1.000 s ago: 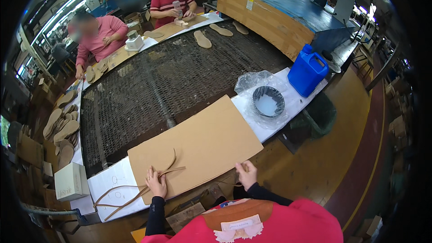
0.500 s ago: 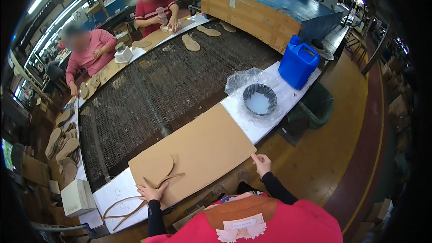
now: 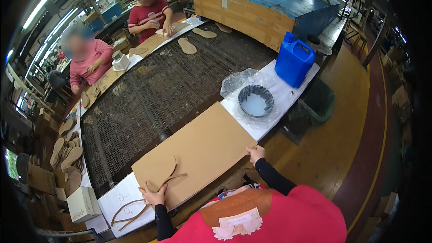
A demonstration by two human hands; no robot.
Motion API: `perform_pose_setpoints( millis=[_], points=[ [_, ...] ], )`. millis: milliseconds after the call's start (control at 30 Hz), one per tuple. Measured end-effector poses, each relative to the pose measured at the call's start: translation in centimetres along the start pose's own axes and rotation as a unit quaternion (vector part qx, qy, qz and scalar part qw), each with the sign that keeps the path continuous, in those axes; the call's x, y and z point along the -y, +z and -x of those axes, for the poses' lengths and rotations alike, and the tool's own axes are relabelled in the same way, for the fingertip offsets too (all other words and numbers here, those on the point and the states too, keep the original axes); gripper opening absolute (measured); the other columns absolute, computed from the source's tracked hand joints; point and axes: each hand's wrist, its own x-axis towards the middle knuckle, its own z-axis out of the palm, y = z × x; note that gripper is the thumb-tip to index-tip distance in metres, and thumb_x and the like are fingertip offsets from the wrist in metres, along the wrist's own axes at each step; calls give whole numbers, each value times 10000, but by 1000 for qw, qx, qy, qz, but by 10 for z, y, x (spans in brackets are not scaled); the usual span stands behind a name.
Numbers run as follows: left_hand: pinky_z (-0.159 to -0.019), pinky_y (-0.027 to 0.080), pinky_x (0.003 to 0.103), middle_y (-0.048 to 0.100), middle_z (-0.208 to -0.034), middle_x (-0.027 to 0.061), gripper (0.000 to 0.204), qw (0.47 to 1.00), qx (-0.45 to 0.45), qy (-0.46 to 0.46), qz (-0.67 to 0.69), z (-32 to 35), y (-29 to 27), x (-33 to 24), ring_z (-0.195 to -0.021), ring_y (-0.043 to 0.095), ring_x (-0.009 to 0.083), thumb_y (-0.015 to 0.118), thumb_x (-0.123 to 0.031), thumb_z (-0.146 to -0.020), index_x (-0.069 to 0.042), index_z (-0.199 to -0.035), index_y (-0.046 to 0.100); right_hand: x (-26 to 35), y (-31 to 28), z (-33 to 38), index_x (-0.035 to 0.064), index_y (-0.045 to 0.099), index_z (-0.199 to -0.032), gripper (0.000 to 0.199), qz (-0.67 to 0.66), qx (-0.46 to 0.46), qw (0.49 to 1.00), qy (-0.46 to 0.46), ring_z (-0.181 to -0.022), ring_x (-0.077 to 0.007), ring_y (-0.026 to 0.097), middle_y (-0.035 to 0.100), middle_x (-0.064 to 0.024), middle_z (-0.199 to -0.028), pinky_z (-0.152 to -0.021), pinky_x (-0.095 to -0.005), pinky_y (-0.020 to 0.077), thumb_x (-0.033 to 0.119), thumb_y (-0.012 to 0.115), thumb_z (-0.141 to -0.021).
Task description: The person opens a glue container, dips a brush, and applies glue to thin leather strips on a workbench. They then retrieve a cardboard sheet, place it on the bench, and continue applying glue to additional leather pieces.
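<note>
At the lower left of the cardboard sheet (image 3: 202, 141), my left hand (image 3: 154, 195) is closed around thin brown strips (image 3: 173, 177). Their ends curve up over the cardboard on one side. On the other, a loop trails across the white paper (image 3: 128, 189). The palm hides the strips' middle, and whether the fingers also grip the cardboard edge cannot be told. My right hand (image 3: 256, 154) pinches the near right corner of the cardboard, thumb on top.
Beyond the cardboard lies a dark mesh conveyor (image 3: 148, 90) carrying tan insoles (image 3: 187, 46). To the right stand a plastic-lined bowl of whitish liquid (image 3: 255, 101) and a blue jug (image 3: 294, 60). A white box (image 3: 83, 204) and insole piles (image 3: 72, 157) are left. Two people work across the conveyor.
My left hand's spread fingers have drawn in around the strips. My right hand has closed more firmly on the cardboard corner. The view has shifted slightly.
</note>
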Motion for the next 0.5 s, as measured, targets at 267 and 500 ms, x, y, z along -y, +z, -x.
perform_pose_setpoints(
  millis=[267,500],
  points=[
    [-979,181,584,292,-1401,177,740,999,-6,37,34,10,25,-11,-1250,312,361,807,-465,-486,-203,-1145,593,10,-19,-23,12,514,-783,222,-39,-54,998,-22,-476,-138,542,564,-71,-624,-331,-265,309,25,716,-690],
    [-984,126,625,259,-1423,160,569,998,31,39,43,9,27,-15,-1291,250,357,788,-432,-555,-211,-1062,655,3,-16,-27,21,511,-791,212,-48,-32,998,-35,-531,-136,549,569,-57,-707,-415,-274,376,47,709,-720]
  ],
)
